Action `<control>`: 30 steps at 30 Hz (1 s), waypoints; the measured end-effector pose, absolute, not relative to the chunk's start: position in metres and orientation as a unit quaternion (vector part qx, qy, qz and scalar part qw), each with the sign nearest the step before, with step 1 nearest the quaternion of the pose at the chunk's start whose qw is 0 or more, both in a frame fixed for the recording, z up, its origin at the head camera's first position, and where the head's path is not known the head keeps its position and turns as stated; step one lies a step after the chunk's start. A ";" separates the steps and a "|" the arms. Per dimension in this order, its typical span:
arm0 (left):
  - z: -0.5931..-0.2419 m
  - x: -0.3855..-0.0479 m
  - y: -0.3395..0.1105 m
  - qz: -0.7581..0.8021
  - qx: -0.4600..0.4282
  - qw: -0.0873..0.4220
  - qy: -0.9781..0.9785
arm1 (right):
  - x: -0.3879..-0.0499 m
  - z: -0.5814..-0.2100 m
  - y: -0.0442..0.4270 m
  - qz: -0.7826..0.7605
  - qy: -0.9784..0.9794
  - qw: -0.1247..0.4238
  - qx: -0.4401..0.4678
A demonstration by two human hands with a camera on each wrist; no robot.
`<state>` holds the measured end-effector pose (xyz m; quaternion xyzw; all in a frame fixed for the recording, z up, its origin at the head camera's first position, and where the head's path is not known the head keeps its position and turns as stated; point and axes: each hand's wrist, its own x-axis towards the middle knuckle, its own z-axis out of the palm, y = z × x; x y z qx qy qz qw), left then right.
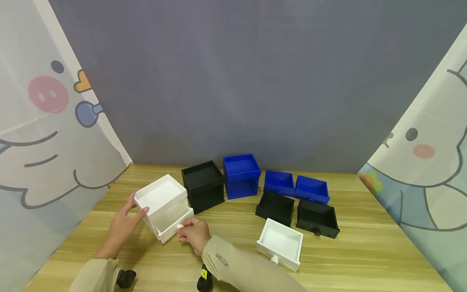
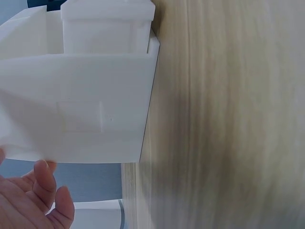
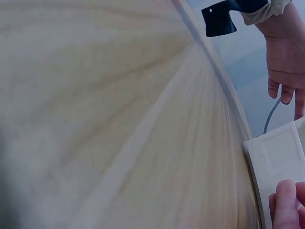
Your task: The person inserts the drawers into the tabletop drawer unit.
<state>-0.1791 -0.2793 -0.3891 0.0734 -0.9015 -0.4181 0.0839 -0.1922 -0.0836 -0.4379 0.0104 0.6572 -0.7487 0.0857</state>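
A small white cabinet (image 1: 160,195) stands on the left of the table, a shallow tray forming its top. In its lower opening sits a white drawer (image 1: 171,230), its front still jutting out. My left hand (image 1: 123,225) holds the cabinet by its left side, the thumb at the top's front edge. In the left wrist view, the fingertips of that hand (image 2: 33,200) touch the rim of the cabinet's side wall (image 2: 78,114). My right hand (image 1: 196,234) pinches the round white knob (image 1: 179,227) on the drawer front; the knob is mostly hidden by the fingers.
Behind stand a black cabinet (image 1: 202,176) and a blue cabinet (image 1: 241,166), both with open fronts. To the right lie two blue drawers (image 1: 279,180) (image 1: 311,188), two black drawers (image 1: 275,207) (image 1: 317,219) and a white drawer (image 1: 281,241). A grey backdrop rises behind the table.
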 end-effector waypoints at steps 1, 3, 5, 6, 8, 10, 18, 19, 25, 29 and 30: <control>-0.389 -0.179 -0.279 -0.417 0.071 0.087 -0.902 | -0.193 -0.438 -0.084 -0.749 0.657 0.085 0.009; -0.389 -0.179 -0.279 -0.420 0.070 0.089 -0.901 | -0.194 -0.439 -0.084 -0.750 0.656 0.085 0.005; -0.390 -0.179 -0.279 -0.422 0.071 0.091 -0.899 | -0.194 -0.439 -0.085 -0.747 0.659 0.085 0.004; -0.390 -0.179 -0.279 -0.422 0.072 0.090 -0.899 | -0.194 -0.439 -0.085 -0.747 0.659 0.086 0.004; -0.390 -0.179 -0.279 -0.424 0.075 0.087 -0.899 | -0.195 -0.440 -0.086 -0.746 0.661 0.088 0.006; -0.390 -0.178 -0.280 -0.422 0.078 0.083 -0.899 | -0.195 -0.440 -0.086 -0.743 0.663 0.091 0.005; -0.386 -0.179 -0.278 -0.423 0.081 0.068 -0.900 | -0.199 -0.442 -0.088 -0.748 0.657 0.094 0.000; -0.386 -0.179 -0.278 -0.424 0.083 0.066 -0.899 | -0.200 -0.442 -0.089 -0.748 0.657 0.093 -0.001; -0.387 -0.179 -0.277 -0.429 0.087 0.063 -0.897 | -0.200 -0.440 -0.089 -0.751 0.654 0.091 -0.002; -0.387 -0.179 -0.277 -0.431 0.089 0.063 -0.896 | -0.200 -0.439 -0.091 -0.755 0.649 0.089 0.001; -0.387 -0.179 -0.277 -0.431 0.089 0.064 -0.896 | -0.200 -0.438 -0.091 -0.756 0.649 0.088 0.003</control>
